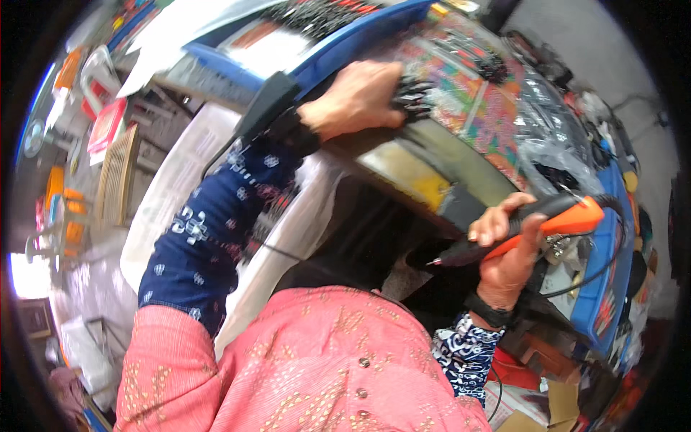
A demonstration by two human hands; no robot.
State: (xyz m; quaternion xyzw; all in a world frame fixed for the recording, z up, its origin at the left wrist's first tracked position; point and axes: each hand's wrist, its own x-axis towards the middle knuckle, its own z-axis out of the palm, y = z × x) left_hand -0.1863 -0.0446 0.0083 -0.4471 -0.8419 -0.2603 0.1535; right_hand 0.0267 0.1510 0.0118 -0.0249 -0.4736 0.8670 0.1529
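My right hand [507,248] is wrapped round an orange and black electric screwdriver [554,219]. Its thin metal tip points left, over my lap, and a black cord trails from its back end. At the table's near edge, my left hand [360,97] has its fingers curled about a cluster of small black parts [413,99], blurred by motion. What kind of parts they are I cannot make out. Below that hand lies a grey and yellow work surface [414,176] along the table edge.
A blue tray [353,39] with many dark parts stands beyond my left hand. Patterned sheeting [497,108] covers the table. Clear plastic bags [554,155] and another blue tray [597,288] lie at the right. A white sack [291,248] hangs beside my left arm.
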